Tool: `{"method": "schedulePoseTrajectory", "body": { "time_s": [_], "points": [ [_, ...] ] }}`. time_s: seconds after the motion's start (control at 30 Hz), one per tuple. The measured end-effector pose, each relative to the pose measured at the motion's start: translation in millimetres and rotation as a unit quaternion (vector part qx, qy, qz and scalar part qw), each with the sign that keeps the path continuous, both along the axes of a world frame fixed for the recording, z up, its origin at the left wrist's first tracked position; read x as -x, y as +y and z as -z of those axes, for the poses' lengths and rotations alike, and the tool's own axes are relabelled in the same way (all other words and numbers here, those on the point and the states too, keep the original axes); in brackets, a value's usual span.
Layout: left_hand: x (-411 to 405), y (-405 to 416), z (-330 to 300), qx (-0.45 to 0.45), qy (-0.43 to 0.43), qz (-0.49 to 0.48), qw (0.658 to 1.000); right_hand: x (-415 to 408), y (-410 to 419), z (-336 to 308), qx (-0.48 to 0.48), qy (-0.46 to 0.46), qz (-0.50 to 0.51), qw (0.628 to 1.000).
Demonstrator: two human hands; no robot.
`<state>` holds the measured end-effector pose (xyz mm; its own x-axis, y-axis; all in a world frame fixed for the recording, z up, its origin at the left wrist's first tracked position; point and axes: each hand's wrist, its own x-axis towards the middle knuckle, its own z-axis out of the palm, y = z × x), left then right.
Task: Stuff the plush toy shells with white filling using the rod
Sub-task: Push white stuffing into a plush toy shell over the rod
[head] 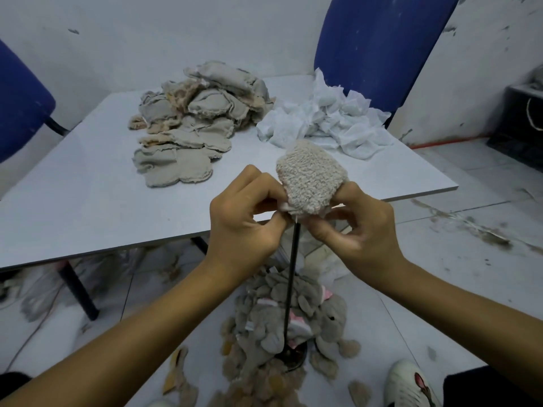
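A beige fuzzy plush shell (311,177) sits over the top of a thin black upright rod (292,277) that stands on a round base on the floor. My left hand (246,218) pinches the shell's lower left edge. My right hand (355,227) pinches its lower right edge, fingers curled under it. A heap of white filling (323,121) lies at the table's far right. A pile of flat grey unturned shells (191,121) covers the table's far middle.
The grey table (88,201) has its front edge just behind my hands. Finished plush pieces (288,324) are heaped on the floor around the rod's base. Two blue chairs (379,45) stand behind the table. A white shoe (408,383) shows at the bottom right.
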<state>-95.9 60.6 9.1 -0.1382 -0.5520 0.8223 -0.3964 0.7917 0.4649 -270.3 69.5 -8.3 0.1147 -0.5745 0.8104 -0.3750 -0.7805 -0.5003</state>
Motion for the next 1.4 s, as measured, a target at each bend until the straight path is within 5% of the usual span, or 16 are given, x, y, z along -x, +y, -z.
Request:
{"method": "schedulePoseTrajectory", "body": {
  "time_s": [0.43, 0.6, 0.73, 1.03, 1.4],
  "points": [
    [5, 8, 5, -0.126, 0.104, 0.049, 0.985, -20, 10, 5, -0.118, -0.143, -0.086, 0.979],
    [-10, 4, -6, -0.026, -0.055, -0.003, 0.998, 0, -4, -9, -0.038, -0.005, -0.021, 0.999],
    [-16, 0, -19, 0.025, -0.139, 0.053, 0.989, 18, -7, -16, 0.038, 0.089, 0.025, 0.995],
    [-3, 8, -2, -0.019, -0.011, 0.041, 0.999, 6, 0, -3, -0.037, -0.022, -0.008, 0.999],
    [7, 16, 17, 0.04, -0.048, -0.09, 0.994, -5, 2, 14, -0.081, -0.127, -0.036, 0.988]
  ]
}}
